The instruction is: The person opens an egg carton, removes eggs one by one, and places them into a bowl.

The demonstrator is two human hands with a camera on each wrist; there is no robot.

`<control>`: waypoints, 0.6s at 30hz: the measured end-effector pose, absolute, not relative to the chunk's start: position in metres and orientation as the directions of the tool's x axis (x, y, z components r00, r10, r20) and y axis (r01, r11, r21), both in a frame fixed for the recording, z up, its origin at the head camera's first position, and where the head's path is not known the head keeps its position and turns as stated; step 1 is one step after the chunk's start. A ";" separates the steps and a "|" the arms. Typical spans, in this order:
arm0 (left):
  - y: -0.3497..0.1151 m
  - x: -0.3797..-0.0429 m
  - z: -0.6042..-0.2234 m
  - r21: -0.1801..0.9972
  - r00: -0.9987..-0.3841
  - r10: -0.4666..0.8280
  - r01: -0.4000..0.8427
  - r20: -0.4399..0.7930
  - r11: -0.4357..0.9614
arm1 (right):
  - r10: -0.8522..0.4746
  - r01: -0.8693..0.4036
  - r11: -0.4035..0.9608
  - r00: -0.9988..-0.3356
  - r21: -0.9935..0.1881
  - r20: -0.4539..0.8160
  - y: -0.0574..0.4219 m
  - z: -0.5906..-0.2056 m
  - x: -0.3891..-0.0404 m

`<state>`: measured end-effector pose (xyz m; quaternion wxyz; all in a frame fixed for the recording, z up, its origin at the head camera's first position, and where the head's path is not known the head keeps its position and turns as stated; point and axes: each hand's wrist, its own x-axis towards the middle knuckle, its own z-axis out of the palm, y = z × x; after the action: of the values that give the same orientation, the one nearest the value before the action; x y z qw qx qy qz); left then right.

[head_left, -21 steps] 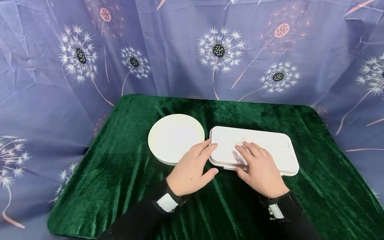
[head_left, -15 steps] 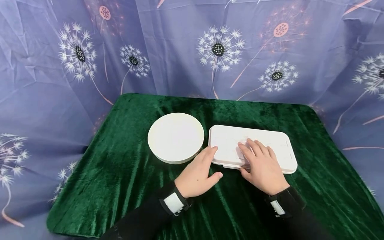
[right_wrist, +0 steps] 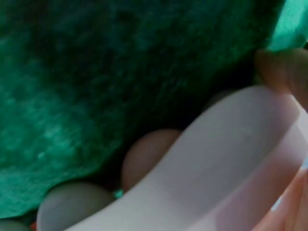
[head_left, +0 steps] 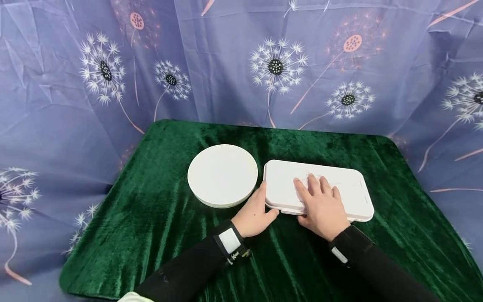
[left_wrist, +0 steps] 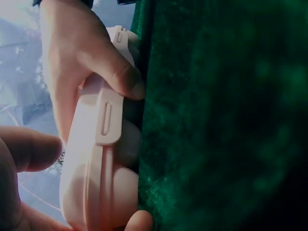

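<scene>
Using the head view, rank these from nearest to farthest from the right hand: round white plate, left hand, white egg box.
1. White egg box: directly under the right hand, touching it.
2. Left hand: to the left, at the box's left end.
3. Round white plate: farther left and back.
</scene>
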<state>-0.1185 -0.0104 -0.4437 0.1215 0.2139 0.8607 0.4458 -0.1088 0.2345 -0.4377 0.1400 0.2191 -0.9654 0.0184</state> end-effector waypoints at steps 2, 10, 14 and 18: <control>-0.009 -0.122 -0.443 0.808 -0.885 0.465 0.249 -0.035 0.533 | -0.404 -0.413 0.910 -0.870 0.033 0.283 0.230 -0.439 -0.110; -0.003 -0.132 -0.446 0.726 -0.888 0.450 0.250 -0.091 0.641 | -0.372 -0.369 0.927 -0.882 0.065 0.290 0.216 -0.440 -0.106; -0.001 -0.132 -0.448 0.695 -0.891 0.439 0.243 -0.115 0.677 | -0.346 -0.342 0.938 -0.898 0.063 0.274 0.210 -0.442 -0.104; -0.003 -0.131 -0.452 0.708 -0.899 0.427 0.235 -0.102 0.666 | -0.334 -0.332 0.941 -0.897 0.058 0.289 0.203 -0.444 -0.103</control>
<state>-0.1311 -0.0033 -0.4515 0.1308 0.1832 0.9032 0.3655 -0.1033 0.2034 -0.4443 0.1489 0.1711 -0.9739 -0.0035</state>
